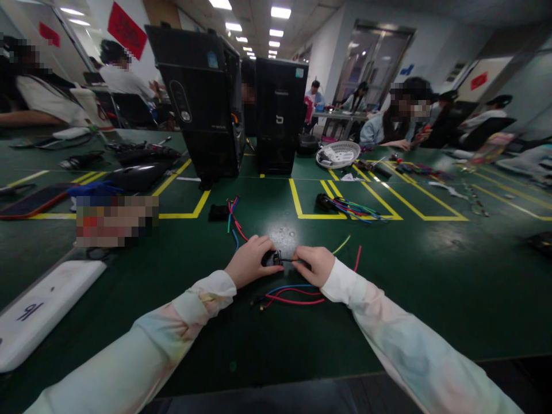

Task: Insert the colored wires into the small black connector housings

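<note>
Above the green table, my left hand [252,261] is closed around a small black connector [276,258], its slotted end facing right. My right hand [317,264] pinches a thin dark wire [288,260] whose end is at the connector; how far it goes in I cannot tell. Beyond the right hand a yellow-green wire end [342,244] and a red wire end [358,257] stick out, their other ends hidden. Below the hands lie loose red wires [295,299] and a blue wire [288,286] with metal terminals. Past my left hand sits another black connector [219,212] with coloured wires [232,215].
Two black computer towers [198,109] [280,115] stand at the back. A wired bundle [353,208] lies right of centre, near a white basket [338,154]. At left are a white power strip [47,310] and a phone [37,199]. Several people work beyond the table.
</note>
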Demonstrator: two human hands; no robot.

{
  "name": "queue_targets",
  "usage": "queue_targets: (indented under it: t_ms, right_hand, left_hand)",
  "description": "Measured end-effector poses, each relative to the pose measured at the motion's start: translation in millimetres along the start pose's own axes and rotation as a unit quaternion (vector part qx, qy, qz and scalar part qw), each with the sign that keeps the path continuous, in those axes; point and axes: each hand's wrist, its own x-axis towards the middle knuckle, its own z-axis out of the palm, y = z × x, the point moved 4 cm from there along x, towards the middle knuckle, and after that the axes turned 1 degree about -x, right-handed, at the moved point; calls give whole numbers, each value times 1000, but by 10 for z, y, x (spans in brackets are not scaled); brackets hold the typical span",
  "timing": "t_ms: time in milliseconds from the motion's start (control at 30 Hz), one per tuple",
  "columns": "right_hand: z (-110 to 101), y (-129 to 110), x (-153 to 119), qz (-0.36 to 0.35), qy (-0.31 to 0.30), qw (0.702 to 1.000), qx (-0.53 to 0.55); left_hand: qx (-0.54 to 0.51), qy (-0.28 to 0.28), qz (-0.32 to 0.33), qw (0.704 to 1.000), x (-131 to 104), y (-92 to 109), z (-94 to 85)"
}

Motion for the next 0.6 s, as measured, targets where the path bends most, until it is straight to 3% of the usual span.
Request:
queue_targets:
  t_ms: [267, 600]
  right_hand:
    - [15, 85, 72, -12, 38, 999, -35]
    - [24, 27, 30, -16, 21, 1000, -7]
  left_hand:
    - [-17, -9, 19, 1000, 14, -16, 3]
    - [-10, -3, 1, 1000, 9, -21, -1]
